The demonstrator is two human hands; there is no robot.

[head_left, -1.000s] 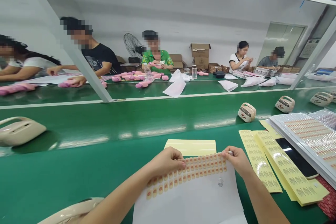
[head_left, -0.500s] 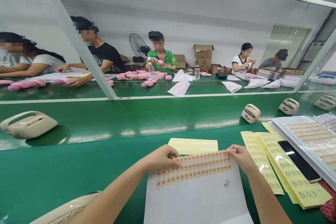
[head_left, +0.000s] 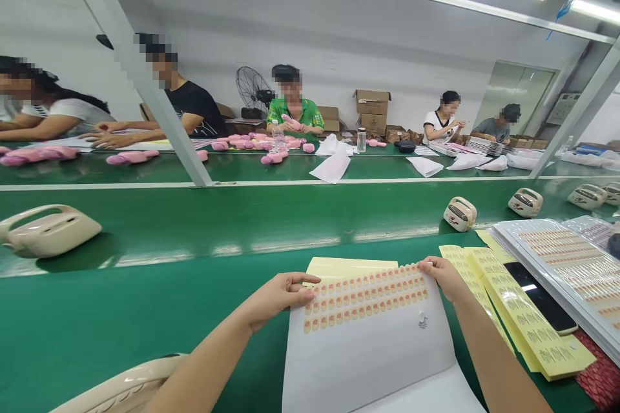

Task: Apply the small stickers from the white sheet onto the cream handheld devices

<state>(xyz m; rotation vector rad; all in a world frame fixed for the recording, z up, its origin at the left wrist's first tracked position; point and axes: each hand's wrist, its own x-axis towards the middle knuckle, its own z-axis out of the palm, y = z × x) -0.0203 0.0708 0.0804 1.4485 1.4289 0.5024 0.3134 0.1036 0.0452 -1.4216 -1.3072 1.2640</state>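
A white sheet of stickers (head_left: pixel 368 355) with rows of small oval orange-and-cream stickers along its top is held up in front of me. My left hand (head_left: pixel 283 297) pinches its upper left edge, thumb on the printed face beside the end of the rows. At the upper right corner, my right hand (head_left: pixel 444 276) grips the sheet between thumb and fingers. The lower part of the sheet bends toward me and runs out of view. Just behind its top edge lies a pale yellow sheet (head_left: pixel 353 267), partly covered.
Yellow label sheets (head_left: pixel 520 310), a black phone (head_left: pixel 541 297) and a stack of sticker sheets (head_left: pixel 571 258) lie at right. Cream handled devices (head_left: pixel 51 232) stand along the green conveyor (head_left: pixel 271 213). Across it, several co-workers sit by pink items (head_left: pixel 252 141).
My left hand has shifted left along the sheet to its edge, its index finger straighter. The sheet has moved slightly right, and more of its folded lower part shows.
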